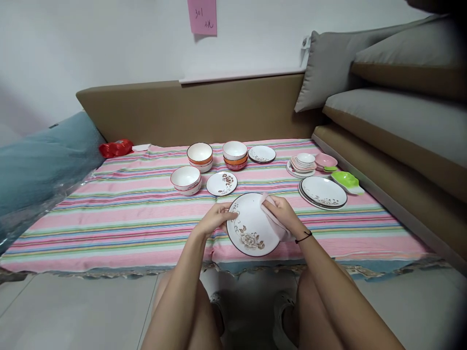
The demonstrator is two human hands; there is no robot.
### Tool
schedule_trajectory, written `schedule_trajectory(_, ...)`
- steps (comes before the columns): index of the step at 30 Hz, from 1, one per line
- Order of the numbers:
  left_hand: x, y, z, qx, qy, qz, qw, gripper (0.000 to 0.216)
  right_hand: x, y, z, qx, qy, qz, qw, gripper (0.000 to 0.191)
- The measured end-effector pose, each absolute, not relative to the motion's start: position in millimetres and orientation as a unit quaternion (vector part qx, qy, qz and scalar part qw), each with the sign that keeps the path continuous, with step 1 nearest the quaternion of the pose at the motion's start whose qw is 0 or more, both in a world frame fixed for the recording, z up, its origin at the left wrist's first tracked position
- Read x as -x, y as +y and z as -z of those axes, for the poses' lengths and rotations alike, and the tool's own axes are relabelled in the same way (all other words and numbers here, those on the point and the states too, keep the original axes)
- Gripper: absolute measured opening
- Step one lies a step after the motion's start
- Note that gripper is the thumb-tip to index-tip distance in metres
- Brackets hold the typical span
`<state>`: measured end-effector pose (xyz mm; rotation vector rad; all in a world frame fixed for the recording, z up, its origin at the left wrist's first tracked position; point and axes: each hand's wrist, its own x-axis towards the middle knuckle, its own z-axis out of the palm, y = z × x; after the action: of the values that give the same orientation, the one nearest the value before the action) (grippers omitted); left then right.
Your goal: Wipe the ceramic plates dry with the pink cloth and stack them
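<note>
A large white plate point(251, 218) with a brown flower pattern and dark rim is held tilted over the front of the striped cloth. My left hand point(216, 217) grips its left edge, thumb on the upper face and fingers beneath. At the plate's right edge, my right hand point(282, 213) is closed on a pale pink cloth point(276, 224), which lies against the rim. Just beyond the plate sits a smaller flowered plate point(222, 183). To the right is a stack of large plates point(323, 191) with a similar pattern.
Stacked bowls point(186, 178) stand left of centre, with more bowls point(235, 150) behind. Small dishes point(303, 163), a pink bowl point(326, 160) and a green dish point(346, 181) are at the right. Cushions point(397, 116) pile along the right side; a red bundle point(116, 148) lies far left.
</note>
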<state>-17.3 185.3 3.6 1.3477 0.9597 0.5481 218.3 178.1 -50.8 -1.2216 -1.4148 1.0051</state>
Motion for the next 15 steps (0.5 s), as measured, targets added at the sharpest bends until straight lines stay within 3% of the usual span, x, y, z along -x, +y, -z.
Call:
schedule_trajectory(7,17,186,4,-0.660,0.371,-0.155,0.635,0.037,-206,171,49,0.472,-0.658,-0.446,0.382,0.037)
schedule_trajectory(15,8,192,11,-0.659,0.372,-0.225,0.614,0.029,-208,178,48,0.514,-0.651,-0.385,0.404,0.037)
